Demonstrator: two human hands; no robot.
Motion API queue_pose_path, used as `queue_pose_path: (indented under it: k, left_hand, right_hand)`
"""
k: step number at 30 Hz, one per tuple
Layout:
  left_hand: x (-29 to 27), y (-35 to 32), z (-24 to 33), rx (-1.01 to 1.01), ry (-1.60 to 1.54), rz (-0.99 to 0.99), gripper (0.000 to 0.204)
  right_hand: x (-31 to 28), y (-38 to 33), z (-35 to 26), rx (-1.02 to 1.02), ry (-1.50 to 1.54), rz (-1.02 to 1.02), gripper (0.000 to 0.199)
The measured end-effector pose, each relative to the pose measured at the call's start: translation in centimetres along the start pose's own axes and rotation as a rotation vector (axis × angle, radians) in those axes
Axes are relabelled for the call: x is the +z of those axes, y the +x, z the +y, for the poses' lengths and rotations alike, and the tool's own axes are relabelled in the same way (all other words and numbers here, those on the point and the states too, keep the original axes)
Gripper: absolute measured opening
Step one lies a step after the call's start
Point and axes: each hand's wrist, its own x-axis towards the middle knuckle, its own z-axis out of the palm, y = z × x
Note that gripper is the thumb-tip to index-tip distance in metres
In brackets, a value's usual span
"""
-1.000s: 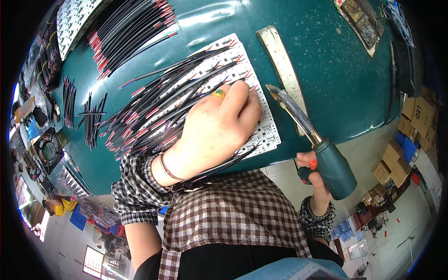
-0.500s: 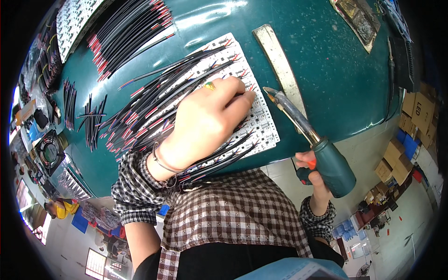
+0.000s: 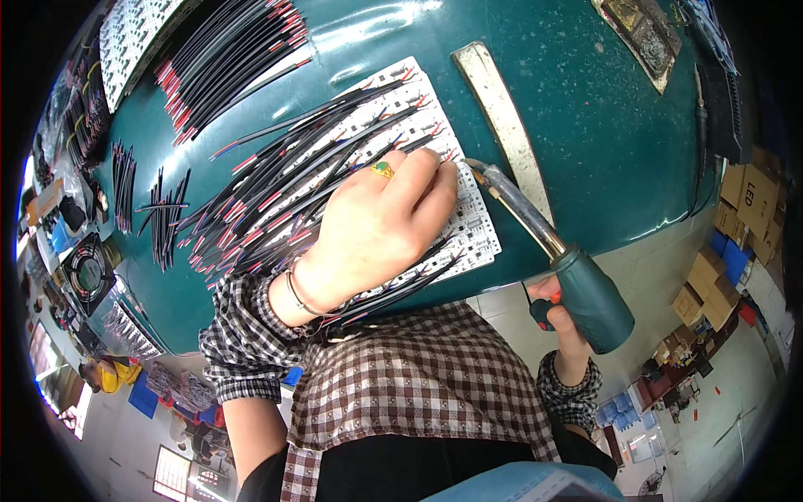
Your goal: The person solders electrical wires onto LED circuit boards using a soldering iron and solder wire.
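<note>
My left hand (image 3: 381, 222), wearing a ring with a green stone and a thin bracelet, lies on a white circuit-board panel (image 3: 473, 230) on the green table. Its fingertips pinch thin black wires with red ends (image 3: 276, 192) at the panel's right side. Many such wires fan out across the panel. My right hand (image 3: 562, 322) grips the green handle of a soldering iron (image 3: 548, 251) beyond the table's near edge. The iron's metal tip points at the panel just right of my left fingertips.
A metal ruler (image 3: 502, 125) lies right of the panel. A bundle of black and red wires (image 3: 226, 58) and another white panel (image 3: 134, 33) sit at the far left. Short wire pieces (image 3: 159, 213) and a small fan (image 3: 84, 272) are on the left. Cardboard boxes (image 3: 744, 217) stand on the floor.
My left hand has slid along the panel, its fingertips now close to the iron's tip. The soldering iron has moved slightly closer to the panel.
</note>
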Motion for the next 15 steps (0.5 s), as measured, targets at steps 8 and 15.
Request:
queue_pose_path:
  k: [8, 15]
  left_hand:
    - [0.0, 0.0, 0.2, -0.013, -0.012, -0.026, 0.034]
    - [-0.1, 0.0, 0.2, -0.018, -0.003, -0.042, 0.034]
  right_hand:
    - [-0.6, -0.2, 0.6, -0.095, -0.22, -0.088, 0.048]
    - [-0.6, -0.4, 0.4, -0.139, -0.253, -0.034, 0.048]
